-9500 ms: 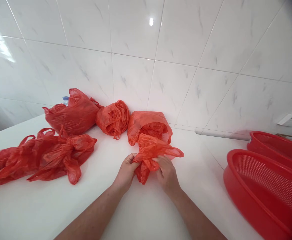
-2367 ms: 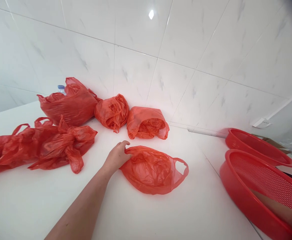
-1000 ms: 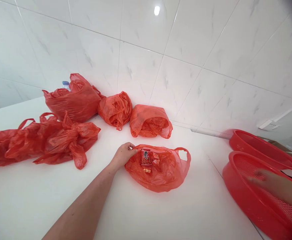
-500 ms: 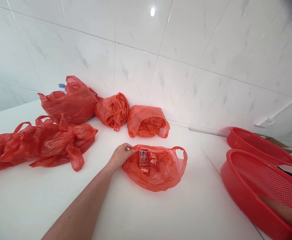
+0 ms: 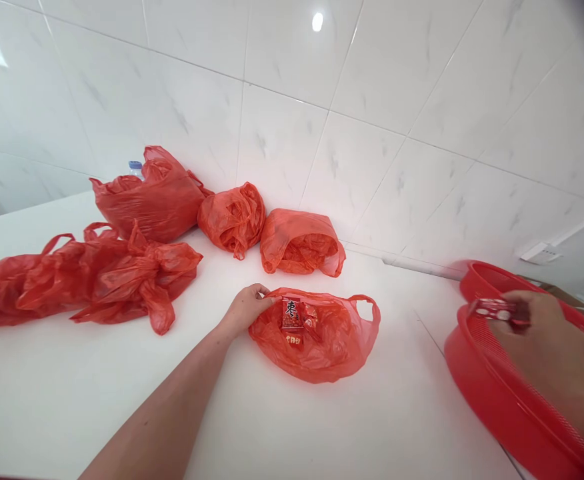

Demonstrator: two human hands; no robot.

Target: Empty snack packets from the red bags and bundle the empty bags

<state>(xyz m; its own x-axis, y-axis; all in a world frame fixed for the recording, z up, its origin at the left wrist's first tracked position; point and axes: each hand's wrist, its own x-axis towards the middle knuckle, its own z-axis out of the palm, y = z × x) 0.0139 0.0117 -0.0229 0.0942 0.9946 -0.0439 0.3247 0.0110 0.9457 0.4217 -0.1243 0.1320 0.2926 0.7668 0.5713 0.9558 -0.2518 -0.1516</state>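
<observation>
An open red plastic bag (image 5: 332,353) lies on the white table in front of me, its right handle loop spread out. Inside it, near the left side, are several small red snack packets (image 5: 292,315), one printed with a large dark character. My left hand (image 5: 249,308) pinches the bag's left rim. Over the front red mesh basket (image 5: 465,373) at the right, my right hand (image 5: 547,353), partly blurred, grips small red-and-white snack packets (image 5: 499,311). Whatever lies at the bottom of that basket is hidden by the hand and the wall.
Along the tiled wall sit a full red bag (image 5: 147,200), a bundled red bag (image 5: 232,220) and a folded stack of red bags (image 5: 302,243). Knotted filled bags (image 5: 82,280) lie at the left. A second red basket (image 5: 492,277) stands behind the front one.
The bag was spread open, and snack packets appeared in it between 2.4 and 1.0 s ago. My right hand has just risen out of the front basket with packets. My left hand keeps its place.
</observation>
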